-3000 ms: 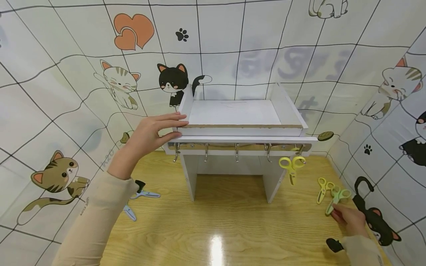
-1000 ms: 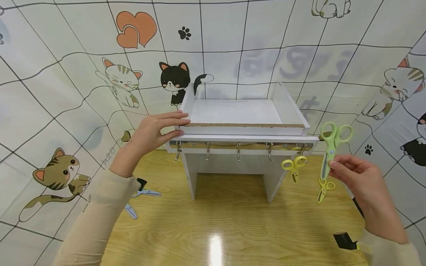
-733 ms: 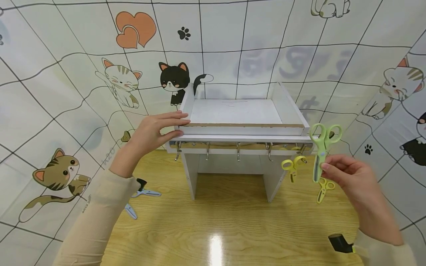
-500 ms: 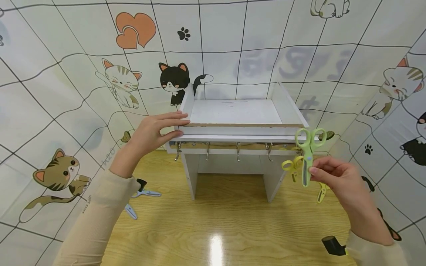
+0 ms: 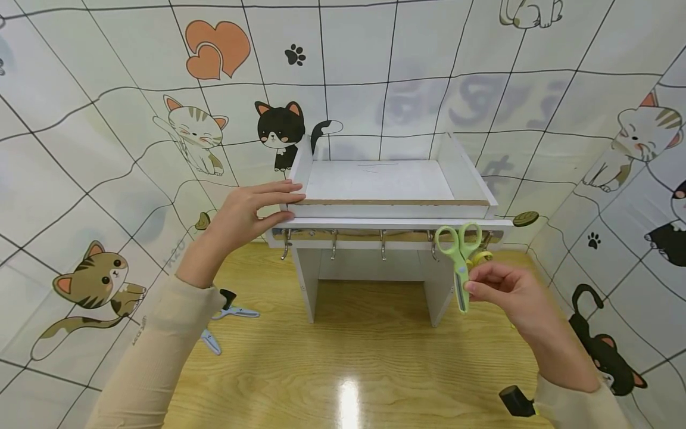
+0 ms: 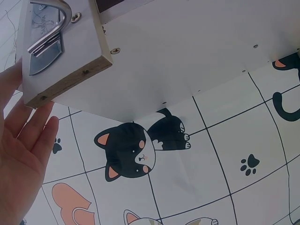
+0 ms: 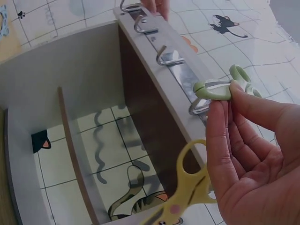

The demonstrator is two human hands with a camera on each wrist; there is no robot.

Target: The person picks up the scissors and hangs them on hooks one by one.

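Observation:
My right hand [image 5: 506, 292] pinches light green scissors [image 5: 461, 269] by the blade end, handles up, just in front of the hook rail of a white shelf [image 5: 386, 224]. In the right wrist view, the scissors' handle loops overlap the rail near a metal hook [image 7: 171, 60]. Yellow scissors [image 7: 190, 185] hang from the rightmost hook, partly covered by the green pair in the head view. At the shelf's left corner, my left hand [image 5: 241, 214] rests with straight fingers on the tray edge and thumb at the front. The left wrist view shows its fingers against the board's end.
Blue scissors [image 5: 238, 311] and another blue blade [image 5: 211, 342] lie on the wooden table [image 5: 300, 369] at left, partly behind the left sleeve. Cat-patterned cloth [image 5: 354, 107] surrounds the back and sides. Several bare hooks [image 5: 383, 245] line the rail.
My right hand picked the green scissors up from the table at right, raised them, then carried them left to the hook rail. My left hand stays on the shelf corner.

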